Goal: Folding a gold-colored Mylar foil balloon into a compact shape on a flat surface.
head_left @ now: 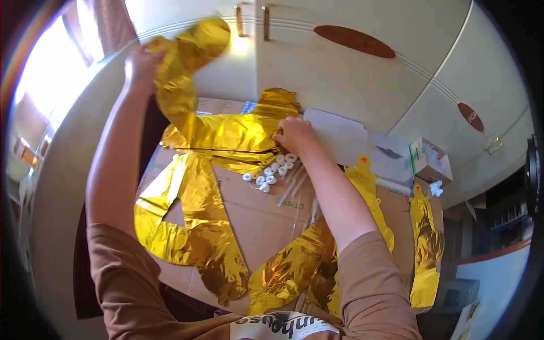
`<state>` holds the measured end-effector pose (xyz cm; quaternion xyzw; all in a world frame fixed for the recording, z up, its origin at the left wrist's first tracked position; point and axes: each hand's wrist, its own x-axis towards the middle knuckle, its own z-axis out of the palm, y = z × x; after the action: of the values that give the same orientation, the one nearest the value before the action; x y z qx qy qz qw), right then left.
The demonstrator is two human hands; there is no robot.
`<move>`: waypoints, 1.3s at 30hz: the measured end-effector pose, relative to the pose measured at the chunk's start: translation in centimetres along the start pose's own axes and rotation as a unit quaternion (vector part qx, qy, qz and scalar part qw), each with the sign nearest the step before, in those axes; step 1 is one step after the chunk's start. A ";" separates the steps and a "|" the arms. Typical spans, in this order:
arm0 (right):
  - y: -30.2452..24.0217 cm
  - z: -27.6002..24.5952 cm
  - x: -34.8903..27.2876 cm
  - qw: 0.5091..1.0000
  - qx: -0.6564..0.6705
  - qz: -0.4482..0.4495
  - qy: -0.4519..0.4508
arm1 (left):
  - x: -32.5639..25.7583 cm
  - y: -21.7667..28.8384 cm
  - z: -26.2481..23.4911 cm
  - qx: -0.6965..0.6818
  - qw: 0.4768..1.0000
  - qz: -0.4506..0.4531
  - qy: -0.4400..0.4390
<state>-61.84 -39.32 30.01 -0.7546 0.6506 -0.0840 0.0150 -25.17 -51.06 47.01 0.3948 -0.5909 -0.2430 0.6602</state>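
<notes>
High at the left, my left hand (146,65) is closed on a strip of flat gold foil balloon (178,93), lifting one end off the cardboard. The foil hangs down from it toward the wide, creased part lying at the back of the work surface. There my right hand (296,135) pinches the right edge of that gold foil, its fingertips partly hidden. Just below the right hand sits a cluster of small white rolls (275,169). Some thin clear straws (293,187) lie beside them, under my right forearm.
More flat gold foil balloons lie around: a looped one (192,226) at front left, one (289,272) at front centre, and one (426,249) at far right. All rest on brown cardboard (249,212). A small open box (429,161) stands back right, before white cabinets (351,79).
</notes>
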 end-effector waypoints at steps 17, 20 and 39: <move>-8.9 -32.2 -18.3 0.912 0.187 -0.277 0.239 | -17.7 34.5 2.9 0.145 0.924 0.039 -0.351; -8.6 -35.5 -22.4 0.966 0.164 -0.177 0.089 | -21.1 35.8 5.2 -0.043 0.904 0.079 -0.417; -1.1 -34.9 -45.1 0.957 0.094 0.015 0.273 | -32.3 16.4 24.6 -0.016 0.942 0.126 -0.309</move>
<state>-72.18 8.30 59.67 -0.6878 0.6306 -0.3479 -0.0911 -57.39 -22.00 41.02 0.2120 -0.8068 -0.2778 0.4764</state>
